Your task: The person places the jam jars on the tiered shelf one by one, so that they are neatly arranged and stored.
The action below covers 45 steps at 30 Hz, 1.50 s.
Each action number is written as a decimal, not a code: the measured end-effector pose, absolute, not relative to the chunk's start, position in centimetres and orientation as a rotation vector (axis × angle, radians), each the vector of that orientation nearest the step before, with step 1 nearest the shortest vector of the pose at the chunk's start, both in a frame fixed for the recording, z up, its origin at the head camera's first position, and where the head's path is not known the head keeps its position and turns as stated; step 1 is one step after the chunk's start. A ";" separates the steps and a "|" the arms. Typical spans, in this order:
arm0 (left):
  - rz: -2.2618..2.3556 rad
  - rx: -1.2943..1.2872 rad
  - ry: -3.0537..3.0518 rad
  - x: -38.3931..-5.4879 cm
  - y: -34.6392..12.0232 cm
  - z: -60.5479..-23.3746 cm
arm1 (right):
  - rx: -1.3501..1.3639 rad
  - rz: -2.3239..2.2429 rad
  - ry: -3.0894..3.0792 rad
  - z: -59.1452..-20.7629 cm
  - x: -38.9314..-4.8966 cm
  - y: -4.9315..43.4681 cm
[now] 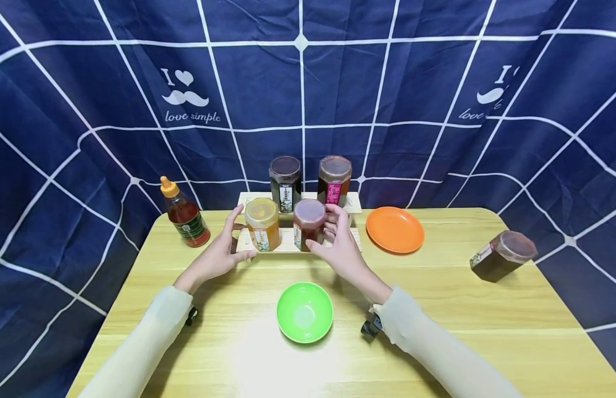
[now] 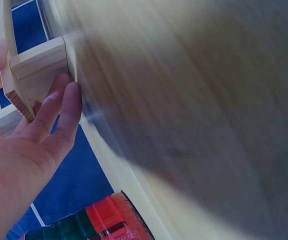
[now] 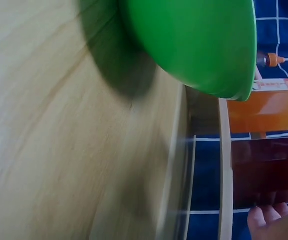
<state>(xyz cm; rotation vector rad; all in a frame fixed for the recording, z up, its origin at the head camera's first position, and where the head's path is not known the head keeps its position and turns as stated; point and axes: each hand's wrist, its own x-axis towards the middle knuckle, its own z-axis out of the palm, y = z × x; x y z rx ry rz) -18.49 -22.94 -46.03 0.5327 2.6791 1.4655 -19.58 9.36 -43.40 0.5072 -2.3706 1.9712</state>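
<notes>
A two-step wooden rack stands at the back of the table. My left hand is at its left end; in the left wrist view the thumb and fingers straddle the rack's end board. On the lower step sit a jar of orange-yellow contents and, to its right, a dark red jar. My right hand grips that red jar from its right side, thumb in front and fingers behind. In the right wrist view its fingertips lie along the jar's side.
Two dark jars, one with a white label and one with a pink label, stand on the upper step. A syrup bottle is at left, an orange plate at right. A green bowl sits in front; another dark jar stands far right.
</notes>
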 end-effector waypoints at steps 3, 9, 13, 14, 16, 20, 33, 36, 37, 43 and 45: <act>1.468 0.539 2.680 -18.5 -22.9 -46.0 | 0.503 1.997 -2.356 -43.3 -19.3 9.7; 1.454 0.548 2.703 -18.4 -23.0 -46.0 | 0.531 2.005 -2.329 -42.8 -18.7 10.5; 1.450 0.555 2.714 -18.4 -22.9 -46.0 | 0.534 2.008 -2.307 -42.4 -18.1 11.6; 1.452 0.556 2.713 -18.4 -22.9 -46.0 | 0.529 2.011 -2.301 -42.2 -18.0 11.9; 1.456 0.561 2.711 -18.4 -22.9 -46.0 | 0.528 2.018 -2.283 -41.9 -17.7 12.6; 1.447 0.554 2.714 -18.4 -22.8 -46.1 | 0.536 2.008 -2.260 -41.5 -17.0 14.1; 1.443 0.560 2.712 -18.6 -22.8 -46.3 | 0.697 2.027 -2.114 -41.2 -14.6 20.1; 1.444 0.546 2.712 -18.6 -22.9 -46.2 | 0.708 2.018 -2.078 -41.2 -14.1 21.5; 1.442 0.538 2.714 -18.5 -22.9 -46.2 | 0.704 2.016 -2.068 -41.1 -14.0 22.0; 1.442 0.526 2.707 -18.5 -22.8 -46.1 | 0.612 2.017 -2.009 -40.6 -13.4 24.8; 1.442 0.529 2.703 -18.5 -22.8 -46.0 | 0.562 2.031 -1.987 -40.4 -13.2 25.8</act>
